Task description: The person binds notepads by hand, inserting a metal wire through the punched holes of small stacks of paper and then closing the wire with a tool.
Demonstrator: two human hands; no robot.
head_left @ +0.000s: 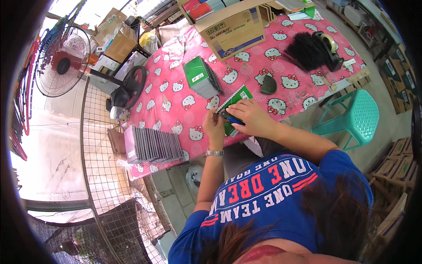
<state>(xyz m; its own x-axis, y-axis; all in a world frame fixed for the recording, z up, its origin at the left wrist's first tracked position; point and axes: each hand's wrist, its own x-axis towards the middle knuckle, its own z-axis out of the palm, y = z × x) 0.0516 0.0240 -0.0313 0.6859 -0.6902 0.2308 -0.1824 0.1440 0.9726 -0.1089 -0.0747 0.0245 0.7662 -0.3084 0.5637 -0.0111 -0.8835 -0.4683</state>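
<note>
Left hand (214, 126) is pinching a green notebook (238, 96) at its near-left corner, while the right hand (250, 116) is gripping a blue-handled tool (236, 121) over the cover. The notebook is lying at the near side of the desk (263, 61), close to a green stack (203, 79); a purple stack (154, 144) is standing farther left.
</note>
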